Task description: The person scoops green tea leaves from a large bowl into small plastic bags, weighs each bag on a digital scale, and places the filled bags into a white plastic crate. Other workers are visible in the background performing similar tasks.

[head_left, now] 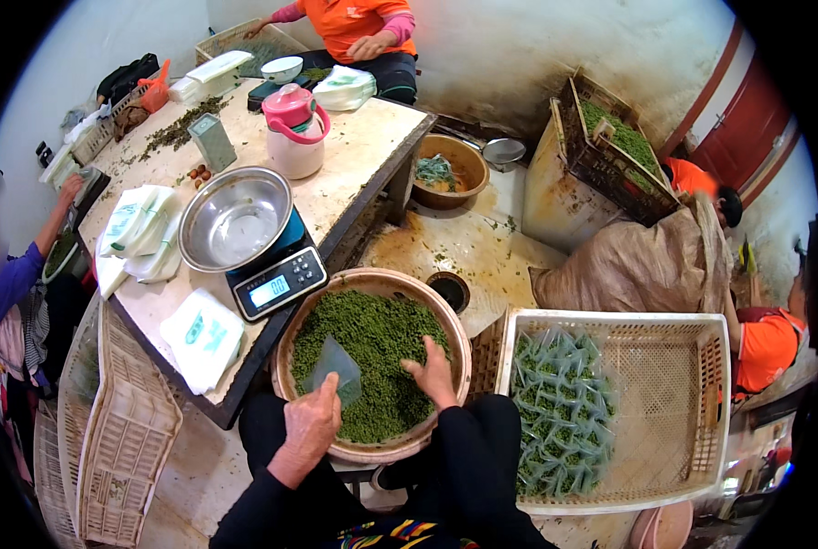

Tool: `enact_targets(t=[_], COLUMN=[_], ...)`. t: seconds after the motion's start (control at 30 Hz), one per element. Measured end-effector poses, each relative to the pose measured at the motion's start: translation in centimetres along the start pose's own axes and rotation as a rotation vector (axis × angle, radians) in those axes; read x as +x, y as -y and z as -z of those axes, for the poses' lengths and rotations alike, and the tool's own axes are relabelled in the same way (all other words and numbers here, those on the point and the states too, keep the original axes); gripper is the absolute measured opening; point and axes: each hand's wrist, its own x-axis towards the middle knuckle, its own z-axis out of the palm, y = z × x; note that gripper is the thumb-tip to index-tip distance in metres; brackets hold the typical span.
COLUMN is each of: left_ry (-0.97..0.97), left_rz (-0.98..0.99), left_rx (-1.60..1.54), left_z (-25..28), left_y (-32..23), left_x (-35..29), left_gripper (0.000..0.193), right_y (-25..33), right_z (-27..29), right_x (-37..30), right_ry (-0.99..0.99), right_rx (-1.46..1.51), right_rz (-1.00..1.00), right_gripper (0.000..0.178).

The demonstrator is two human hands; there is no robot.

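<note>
Between my knees sits a wide round basin heaped with small green berries that look like green peppercorns. My left hand is closed on a clear plastic bag, pinching it over the left side of the heap. How much the bag contains is hard to see. At the basin's right side, my right hand has its thumb and fingers apart at the berries and shows nothing in its grasp. Past the basin's left rim, a digital scale bears a metal bowl with nothing visible inside.
On my right, a white plastic crate has rows of filled clear bags along its left side. The table holds stacks of plastic bags and a pink jug. Co-workers are at the far side, left and right. Crates lean at left.
</note>
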Motion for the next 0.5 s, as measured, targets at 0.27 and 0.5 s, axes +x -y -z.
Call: enact_targets(t=[0.27,0.5], left_ry=[-0.054,0.088], left_rz=[0.218,0.521], left_rx=[-0.268,-0.629], left_z=[-5.1,-7.4], left_y=[2.5,4.1], left_x=[2.4,3.6], left_gripper=[0.025,0.019], right_y=[2.0,-0.2], right_z=[-8.0,-4.7], right_x=[0.1,-0.5], right_ry=[0.400,0.270], right_rx=[-0.025,0.416], right_rz=[-0.107,-0.088], right_gripper=[0.078,0.041])
